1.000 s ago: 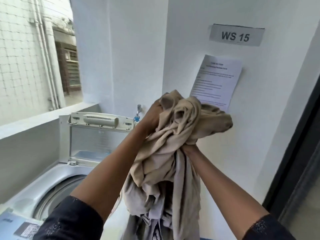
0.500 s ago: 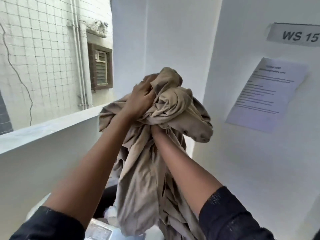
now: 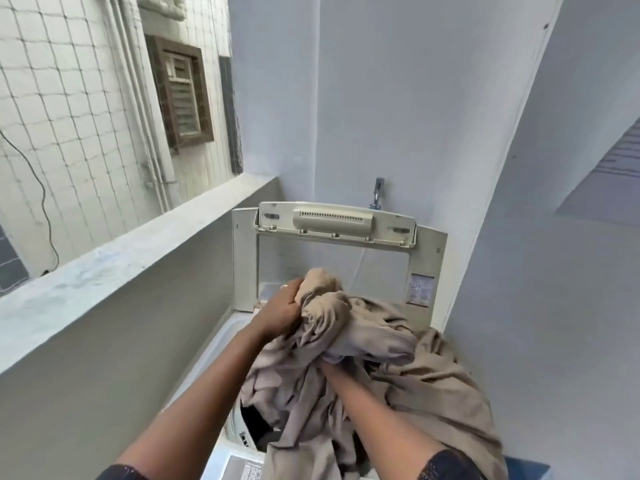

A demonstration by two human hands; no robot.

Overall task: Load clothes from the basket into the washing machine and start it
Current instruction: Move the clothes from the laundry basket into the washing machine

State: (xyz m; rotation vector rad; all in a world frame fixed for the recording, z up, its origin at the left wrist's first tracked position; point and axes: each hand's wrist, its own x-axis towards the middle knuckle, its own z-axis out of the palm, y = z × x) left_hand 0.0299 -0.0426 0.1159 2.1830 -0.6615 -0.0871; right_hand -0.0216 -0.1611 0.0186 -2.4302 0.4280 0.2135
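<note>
Beige clothes bundle (image 3: 363, 341): one crumpled mass of fabric, held above and partly draped over the top of one top-loading washing machine (image 3: 221, 344). The number of separate garments in the mass cannot be determined. Its lower folds hang across the drum opening (image 3: 254, 427), of which only a dark portion at the near left shows. Fabric also spreads over the right side of the machine top.

Hands: two, both in contact with the bundle. The left hand (image 3: 280, 311) grips the upper knot of the bundle, fingers curled into the fabric; one ring (image 3: 284, 286) shows on a finger. The right hand (image 3: 330, 370) enters the fabric from below at mid-bundle. A fold covers its fingers, so its grip cannot be determined. Two dark sleeves show at the bottom edge: left sleeve (image 3: 117, 472), right sleeve (image 3: 446, 465).

Lid (image 3: 245, 265): one, raised upright at the rear of the machine, with one label (image 3: 420, 289) on its right frame.

Surroundings:
- one metal tap (image 3: 378, 192) on the wall (image 3: 398, 116) behind the lid
- one concrete ledge (image 3: 121, 261) along the left of the machine
- one louvred window (image 3: 183, 88) beyond the ledge, seen through netting (image 3: 69, 98)
- one dark cable (image 3: 41, 188) hanging at the far left
- one printed sheet (image 3: 616, 161) at the right edge, partly cut off
</note>
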